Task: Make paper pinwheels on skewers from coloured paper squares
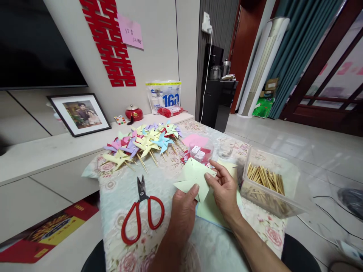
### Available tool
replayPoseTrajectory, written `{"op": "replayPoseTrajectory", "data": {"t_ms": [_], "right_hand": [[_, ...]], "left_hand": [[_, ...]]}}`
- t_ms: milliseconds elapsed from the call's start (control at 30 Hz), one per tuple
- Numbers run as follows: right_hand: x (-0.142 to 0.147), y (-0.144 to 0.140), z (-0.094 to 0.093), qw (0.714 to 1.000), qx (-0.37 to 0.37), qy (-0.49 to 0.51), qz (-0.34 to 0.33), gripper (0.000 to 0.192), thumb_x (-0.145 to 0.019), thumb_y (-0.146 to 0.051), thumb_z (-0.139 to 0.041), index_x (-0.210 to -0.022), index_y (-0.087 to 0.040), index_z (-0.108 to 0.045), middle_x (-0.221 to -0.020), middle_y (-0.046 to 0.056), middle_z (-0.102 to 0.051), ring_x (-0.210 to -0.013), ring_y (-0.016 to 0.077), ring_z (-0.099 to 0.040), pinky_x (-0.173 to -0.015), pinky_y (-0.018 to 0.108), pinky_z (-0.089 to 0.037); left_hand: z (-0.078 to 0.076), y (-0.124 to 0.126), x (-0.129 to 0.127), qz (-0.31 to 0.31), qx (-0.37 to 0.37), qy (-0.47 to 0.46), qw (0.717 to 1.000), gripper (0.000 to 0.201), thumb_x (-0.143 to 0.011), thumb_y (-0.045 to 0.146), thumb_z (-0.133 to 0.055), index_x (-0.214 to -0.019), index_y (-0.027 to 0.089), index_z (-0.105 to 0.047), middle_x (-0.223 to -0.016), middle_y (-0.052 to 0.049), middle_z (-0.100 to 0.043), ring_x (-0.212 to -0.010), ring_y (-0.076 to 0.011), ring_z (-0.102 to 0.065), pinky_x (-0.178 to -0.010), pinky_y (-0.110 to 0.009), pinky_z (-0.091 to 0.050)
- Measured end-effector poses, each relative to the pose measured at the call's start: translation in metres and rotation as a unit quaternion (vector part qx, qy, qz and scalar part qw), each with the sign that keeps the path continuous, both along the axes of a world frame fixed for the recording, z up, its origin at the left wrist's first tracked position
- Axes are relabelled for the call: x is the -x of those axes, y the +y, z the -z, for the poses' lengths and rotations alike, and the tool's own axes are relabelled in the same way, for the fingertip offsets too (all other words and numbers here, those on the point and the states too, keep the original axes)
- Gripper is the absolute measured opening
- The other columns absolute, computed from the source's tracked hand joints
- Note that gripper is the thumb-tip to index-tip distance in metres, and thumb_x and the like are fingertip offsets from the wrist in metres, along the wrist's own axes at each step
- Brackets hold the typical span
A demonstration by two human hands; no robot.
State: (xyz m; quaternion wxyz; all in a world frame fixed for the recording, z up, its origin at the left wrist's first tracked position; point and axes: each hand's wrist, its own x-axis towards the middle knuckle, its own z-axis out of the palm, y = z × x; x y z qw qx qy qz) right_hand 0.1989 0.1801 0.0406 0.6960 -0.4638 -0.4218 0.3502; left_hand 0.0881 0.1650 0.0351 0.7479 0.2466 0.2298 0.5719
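Pale-green paper pinwheel [195, 177] sat pinched between your left hand [183, 211] and right hand [224, 189] fingers, keeping its folded points gathered.

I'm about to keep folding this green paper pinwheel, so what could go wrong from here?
The pale green paper pinwheel is held only by the fingertips of the left hand and right hand, so a fold could spring open. The red scissors lie open near the left wrist and might get bumped. The clear box of sticks sits close to the table edge.
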Motion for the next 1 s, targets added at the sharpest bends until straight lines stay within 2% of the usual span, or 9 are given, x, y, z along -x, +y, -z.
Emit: {"op": "replayPoseTrajectory", "data": {"t_ms": [100,200,267,433,567,733,800,867,1000], "right_hand": [[0.001,-0.001,0.002,0.999,0.001,0.012,-0.035,0.045,-0.076,-0.032,-0.079,-0.119,-0.024,-0.068,-0.089,0.001,-0.069,-0.072,0.0143,-0.057,-0.063,0.026,-0.048],[0.000,-0.001,0.004,0.997,0.000,0.016,-0.072,0.043,-0.078,-0.034,-0.078,-0.118,-0.025,-0.069,-0.108,0.005,-0.072,-0.092,0.0194,-0.064,-0.076,0.030,-0.051],[-0.003,-0.002,0.006,0.997,0.001,0.013,-0.076,0.043,-0.078,-0.036,-0.078,-0.118,-0.024,-0.069,-0.106,0.006,-0.073,-0.093,0.0204,-0.064,-0.076,0.030,-0.051],[-0.007,-0.002,0.008,0.997,0.001,0.015,-0.073,0.043,-0.079,-0.037,-0.077,-0.119,-0.023,-0.068,-0.088,0.002,-0.070,-0.077,0.0168,-0.063,-0.067,0.028,-0.050],[-0.007,-0.002,0.008,0.998,0.000,0.006,-0.066,0.043,-0.077,-0.034,-0.079,-0.118,-0.024,-0.068,-0.088,0.002,-0.070,-0.080,0.0176,-0.064,-0.069,0.029,-0.051],[-0.007,-0.002,0.012,0.998,0.005,-0.015,-0.062,0.043,-0.080,-0.036,-0.075,-0.121,-0.024,-0.066,-0.092,0.004,-0.071,-0.083,0.0191,-0.066,-0.072,0.031,-0.053],[-0.009,-0.004,0.012,0.997,-0.007,-0.056,-0.049,0.041,-0.084,-0.035,-0.072,-0.123,-0.024,-0.065,-0.101,0.006,-0.071,-0.091,0.0211,-0.066,-0.078,0.034,-0.054],[-0.011,-0.007,0.010,0.989,-0.043,-0.141,-0.022,0.038,-0.087,-0.032,-0.068,-0.125,-0.025,-0.064,-0.114,0.008,-0.068,-0.102,0.0232,-0.064,-0.085,0.038,-0.053],[-0.012,-0.011,0.001,0.933,-0.142,-0.328,0.034,0.032,-0.092,-0.025,-0.062,-0.123,-0.025,-0.064,-0.120,0.010,-0.065,-0.113,0.0271,-0.059,-0.093,0.045,-0.049]], "left_hand": [[0.000,0.001,0.001,-0.023,0.011,0.014,1.000,0.062,-0.078,0.030,-0.078,-0.136,0.019,-0.059,-0.119,-0.012,-0.074,-0.115,-0.0315,-0.066,-0.098,-0.042,-0.051],[0.003,0.003,0.003,-0.050,0.009,0.030,0.998,0.059,-0.077,0.029,-0.078,-0.131,0.016,-0.062,-0.117,-0.013,-0.075,-0.114,-0.0316,-0.067,-0.098,-0.042,-0.051],[0.005,0.005,0.005,-0.060,0.006,0.049,0.997,0.056,-0.075,0.030,-0.080,-0.126,0.013,-0.065,-0.113,-0.014,-0.076,-0.112,-0.0323,-0.067,-0.097,-0.043,-0.051],[0.006,0.005,0.007,-0.073,0.012,0.108,0.991,0.052,-0.071,0.030,-0.082,-0.117,0.011,-0.069,-0.104,-0.014,-0.078,-0.106,-0.0330,-0.070,-0.091,-0.043,-0.054],[0.001,0.004,0.008,-0.065,0.008,0.122,0.990,0.047,-0.071,0.030,-0.081,-0.113,0.011,-0.071,-0.100,-0.013,-0.079,-0.101,-0.0312,-0.072,-0.088,-0.040,-0.055],[0.002,0.006,0.009,-0.059,-0.002,0.093,0.994,0.047,-0.071,0.027,-0.080,-0.116,0.014,-0.071,-0.101,-0.010,-0.079,-0.098,-0.0284,-0.072,-0.087,-0.037,-0.054],[0.005,0.008,0.010,-0.073,0.005,0.100,0.992,0.050,-0.069,0.027,-0.081,-0.116,0.013,-0.070,-0.099,-0.010,-0.079,-0.096,-0.0283,-0.073,-0.087,-0.038,-0.055],[0.008,0.009,0.010,-0.093,0.011,0.113,0.989,0.051,-0.068,0.028,-0.082,-0.115,0.012,-0.070,-0.097,-0.010,-0.079,-0.096,-0.0288,-0.073,-0.087,-0.038,-0.055],[0.009,0.009,0.010,-0.101,0.012,0.116,0.988,0.049,-0.069,0.029,-0.082,-0.113,0.012,-0.070,-0.096,-0.010,-0.079,-0.096,-0.0290,-0.073,-0.085,-0.039,-0.055]]}}
